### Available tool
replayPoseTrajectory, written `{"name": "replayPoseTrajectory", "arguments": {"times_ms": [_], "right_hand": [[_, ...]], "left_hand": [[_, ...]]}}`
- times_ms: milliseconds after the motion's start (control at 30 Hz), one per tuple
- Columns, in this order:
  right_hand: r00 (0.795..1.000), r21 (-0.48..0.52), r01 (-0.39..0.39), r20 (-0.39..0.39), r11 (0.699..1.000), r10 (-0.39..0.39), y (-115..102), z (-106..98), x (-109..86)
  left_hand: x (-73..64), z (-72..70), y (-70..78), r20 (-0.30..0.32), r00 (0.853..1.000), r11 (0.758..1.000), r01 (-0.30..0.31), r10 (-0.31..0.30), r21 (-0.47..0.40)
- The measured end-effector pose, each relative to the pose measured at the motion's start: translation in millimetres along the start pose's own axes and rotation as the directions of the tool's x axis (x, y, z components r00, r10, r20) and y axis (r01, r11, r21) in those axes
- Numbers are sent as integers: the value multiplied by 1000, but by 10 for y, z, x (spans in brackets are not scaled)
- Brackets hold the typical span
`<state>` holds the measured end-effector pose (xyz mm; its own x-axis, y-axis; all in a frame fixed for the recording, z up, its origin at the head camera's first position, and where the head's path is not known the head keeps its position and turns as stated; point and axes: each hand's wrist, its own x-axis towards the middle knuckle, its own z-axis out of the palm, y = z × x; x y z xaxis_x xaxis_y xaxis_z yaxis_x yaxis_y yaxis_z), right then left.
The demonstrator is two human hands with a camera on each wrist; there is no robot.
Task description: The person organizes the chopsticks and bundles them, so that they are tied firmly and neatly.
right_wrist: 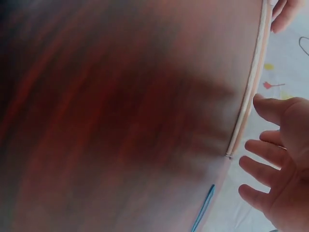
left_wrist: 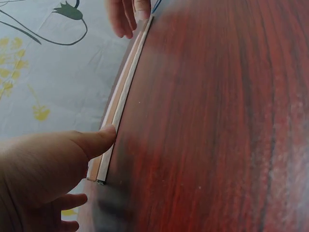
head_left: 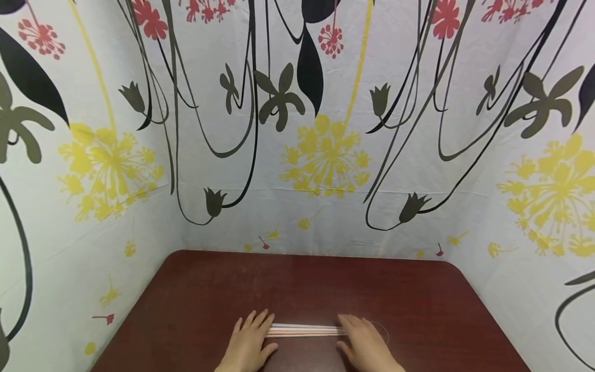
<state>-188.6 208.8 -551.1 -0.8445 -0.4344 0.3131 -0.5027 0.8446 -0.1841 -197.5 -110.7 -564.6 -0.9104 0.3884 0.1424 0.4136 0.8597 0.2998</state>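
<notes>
A slim, straight bundle of pale and peach strips (head_left: 307, 330) lies crosswise near the front of the table; its exact kind cannot be told. My left hand (head_left: 246, 341) is at the left end, fingers extended, with the thumb tip right at the near edge in the left wrist view. At the right end is my right hand (head_left: 364, 343), its fingers loosely straight and spread in the right wrist view and its thumb (right_wrist: 265, 107) close by the strips. A thin blue cord loop (right_wrist: 203, 208) lies on the table beyond that end, partly hidden behind the hand in the head view.
The dark red-brown wood-grain table (head_left: 302, 281) has rounded far corners. Around it hangs a white cloth (head_left: 321, 227) printed with yellow, red and dark plant shapes, close to the table's back and side edges.
</notes>
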Motion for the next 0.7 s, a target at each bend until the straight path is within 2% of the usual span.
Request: {"name": "replayPoseTrajectory", "arguments": {"times_ms": [167, 300, 367, 567, 700], "right_hand": [[997, -61, 54, -45, 997, -57, 38, 54, 2], [995, -82, 65, -64, 995, -70, 61, 87, 49], [992, -84, 78, -89, 993, -85, 70, 103, 68], [972, -50, 133, -186, 990, -140, 89, 158, 122], [967, -51, 136, -209, 989, -144, 102, 183, 131]], "left_hand": [[-1, -2, 11, -32, 999, 999, -15, 16, 47], [29, -9, 17, -88, 994, 996, -55, 61, 71], [48, 6, 16, -117, 989, 994, -87, 95, 70], [105, 117, -13, -226, 957, 984, -174, 181, 49], [128, 161, -10, -240, 951, 981, -187, 192, 44]]}}
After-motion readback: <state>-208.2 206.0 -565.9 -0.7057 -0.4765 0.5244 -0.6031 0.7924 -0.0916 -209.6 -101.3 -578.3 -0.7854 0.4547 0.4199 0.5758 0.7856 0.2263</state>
